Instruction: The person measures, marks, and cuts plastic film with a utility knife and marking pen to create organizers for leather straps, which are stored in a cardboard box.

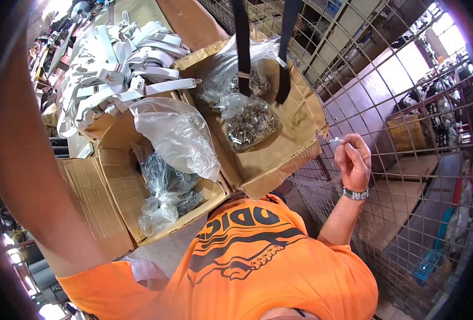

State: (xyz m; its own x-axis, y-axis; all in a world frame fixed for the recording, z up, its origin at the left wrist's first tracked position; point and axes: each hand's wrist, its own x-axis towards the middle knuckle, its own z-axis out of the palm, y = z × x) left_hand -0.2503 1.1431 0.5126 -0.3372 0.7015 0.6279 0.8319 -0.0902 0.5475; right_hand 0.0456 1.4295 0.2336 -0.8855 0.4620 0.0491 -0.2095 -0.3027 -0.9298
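My right hand (354,162), with a bracelet at the wrist, is raised beside the wire mesh. Its thumb and fingers are pinched on a small whitish piece (334,142), too small to make out. My left forearm (39,176) reaches up along the left edge, and its hand is outside the picture. Two black straps (287,58) hang from the top over an open cardboard box (300,114). Inside lie clear bags of small metal parts (249,125). A second box (120,184) holds clear plastic bags (175,136), partly spilling over its edge.
A heap of white straps with metal clips (124,64) lies beyond the boxes at upper left. Wire mesh (386,106) runs down the right side, with cardboard and a blue plastic item (431,261) behind it.
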